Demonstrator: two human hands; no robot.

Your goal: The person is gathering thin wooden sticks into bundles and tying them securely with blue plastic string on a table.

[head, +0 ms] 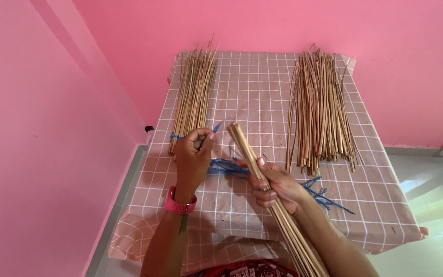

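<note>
Now, far to my left is a pink wall (37, 128). Next comes the table with its pink checked cloth (252, 92). On the left side of it lies a tied bundle of thin sticks (193, 95), with a blue band round its near end. My left hand (193, 154) is right at that end. Its fingers are curled in and the fingertips are pinched together on something small. I cannot tell what it is, because my fingers hide it. A pink watch (179, 205) sits on that wrist.

Blue strings (226, 166) lie on the cloth between my hands. My right hand (273, 187) is closed around a small bunch of sticks (247, 151). The bunch tilts up to the left, and its lower end is cut off at the bottom edge.

On the right lies a loose pile of sticks (321, 107). More blue strings (329, 197) peek out just beside my right wrist.
</note>
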